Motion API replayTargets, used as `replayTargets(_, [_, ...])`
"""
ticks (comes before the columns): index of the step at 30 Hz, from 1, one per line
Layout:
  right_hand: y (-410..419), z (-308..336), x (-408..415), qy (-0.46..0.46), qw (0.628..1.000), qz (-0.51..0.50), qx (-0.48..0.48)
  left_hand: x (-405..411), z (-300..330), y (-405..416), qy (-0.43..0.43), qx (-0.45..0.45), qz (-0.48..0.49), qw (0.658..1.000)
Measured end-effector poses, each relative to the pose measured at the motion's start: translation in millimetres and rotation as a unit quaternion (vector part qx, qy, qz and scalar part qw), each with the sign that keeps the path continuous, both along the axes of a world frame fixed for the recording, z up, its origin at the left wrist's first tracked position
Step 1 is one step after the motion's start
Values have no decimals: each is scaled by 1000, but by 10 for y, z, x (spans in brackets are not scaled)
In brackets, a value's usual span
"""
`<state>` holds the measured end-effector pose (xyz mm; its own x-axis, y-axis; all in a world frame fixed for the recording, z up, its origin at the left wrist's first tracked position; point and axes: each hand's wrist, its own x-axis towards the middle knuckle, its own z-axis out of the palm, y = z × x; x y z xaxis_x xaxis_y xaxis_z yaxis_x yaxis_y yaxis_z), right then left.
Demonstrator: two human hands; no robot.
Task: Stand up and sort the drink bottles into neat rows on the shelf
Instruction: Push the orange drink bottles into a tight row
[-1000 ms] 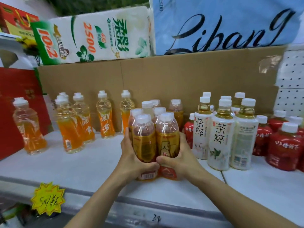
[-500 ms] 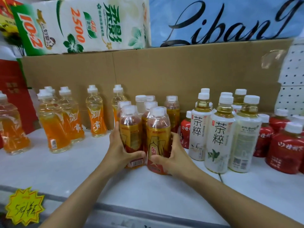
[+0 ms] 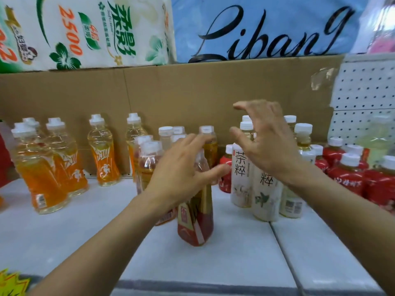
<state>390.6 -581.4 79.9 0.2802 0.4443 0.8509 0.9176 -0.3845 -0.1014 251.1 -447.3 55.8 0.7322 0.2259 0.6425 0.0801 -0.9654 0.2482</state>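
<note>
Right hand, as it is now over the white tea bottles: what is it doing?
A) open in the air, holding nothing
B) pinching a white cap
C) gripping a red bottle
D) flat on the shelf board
A: the right hand is raised in front of the white tea bottles with fingers spread and loosely bent, and nothing sits between the fingers and the thumb.
</note>
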Motion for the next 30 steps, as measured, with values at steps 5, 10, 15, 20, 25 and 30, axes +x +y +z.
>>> replayTargets(5, [186, 385, 411, 85, 951, -134, -264, 36, 39, 36, 17, 21, -5, 1000])
replayTargets(10, [183, 415, 443, 134, 950, -90, -266, -80, 25, 262, -2, 24, 7, 1000])
replayTargets(15, [-6, 441, 406, 139, 947, -69, -283, -22, 59, 113, 16, 220, 93, 971])
replayTargets(20, [-168, 454, 317, 66, 950, -89, -291, 562, 86, -255, -7, 76, -9, 997])
replayTargets(25, [-354, 407, 304, 50, 964, -79, -248, 1353, -9, -75, -61, -310, 2, 949])
replayTargets(30, [-538, 324, 312, 51, 975, -59, -209, 1691, -276, 144, 98, -383, 12, 919])
